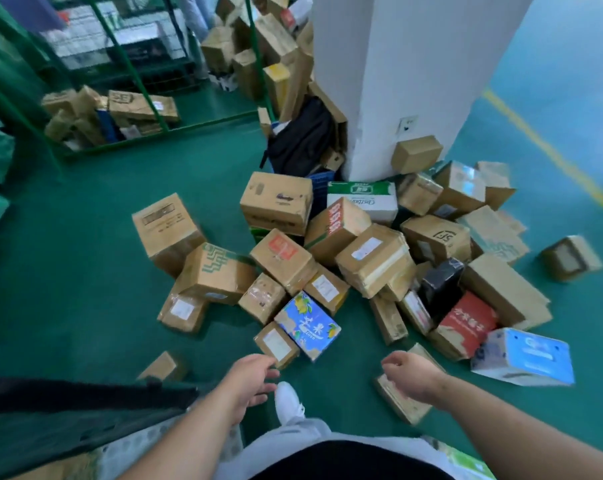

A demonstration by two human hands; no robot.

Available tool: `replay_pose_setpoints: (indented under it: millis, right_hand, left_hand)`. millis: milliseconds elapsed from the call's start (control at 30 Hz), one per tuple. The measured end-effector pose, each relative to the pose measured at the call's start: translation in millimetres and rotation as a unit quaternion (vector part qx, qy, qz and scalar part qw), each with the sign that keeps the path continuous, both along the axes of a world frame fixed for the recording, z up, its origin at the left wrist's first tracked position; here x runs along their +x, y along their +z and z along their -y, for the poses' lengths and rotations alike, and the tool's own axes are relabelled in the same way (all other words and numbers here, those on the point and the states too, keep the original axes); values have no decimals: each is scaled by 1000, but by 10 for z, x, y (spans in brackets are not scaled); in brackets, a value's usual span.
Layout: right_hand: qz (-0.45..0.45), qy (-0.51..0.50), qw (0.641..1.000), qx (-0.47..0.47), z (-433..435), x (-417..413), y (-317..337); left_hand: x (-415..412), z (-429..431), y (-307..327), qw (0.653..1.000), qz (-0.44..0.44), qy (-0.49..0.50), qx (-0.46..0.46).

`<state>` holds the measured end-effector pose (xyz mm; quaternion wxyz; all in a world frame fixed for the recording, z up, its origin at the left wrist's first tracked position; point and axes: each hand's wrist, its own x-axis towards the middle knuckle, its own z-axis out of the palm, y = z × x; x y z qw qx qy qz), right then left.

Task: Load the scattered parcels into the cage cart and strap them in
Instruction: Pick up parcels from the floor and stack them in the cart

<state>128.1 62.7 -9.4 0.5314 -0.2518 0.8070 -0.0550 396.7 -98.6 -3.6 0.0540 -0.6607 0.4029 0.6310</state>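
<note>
We find the cage cart (95, 126) far left barely loaded, most parcels (327, 258) still floored, no strap in view, left hand (249, 379) and right hand (409, 375) loosely open, empty.

Parcels (374, 261) beside the white pillar (407, 81) were matt brown cardboard, several bound in glossy tape. One box (307, 325) bore glossy blue print. The floor (85, 271) was smooth green, slightly sheened. The cage cart (126, 64) was green-painted metal.

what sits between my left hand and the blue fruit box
A small brown parcel with a white label lies between the left hand and the blue fruit box, seen in the head view.
</note>
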Motion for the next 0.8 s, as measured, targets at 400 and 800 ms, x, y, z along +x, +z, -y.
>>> replay_pose_setpoints:
  millis: [400,800]
  right_hand:
    - [-18,-115,993,-5,637,-210,-20]
    - [33,-142,987,63,1992,-2022,-1207]
  left_hand:
    - [-785,1497,-224,997,13,-81,-1]
    - [-2224,2304,-977,991,101,-60,69]
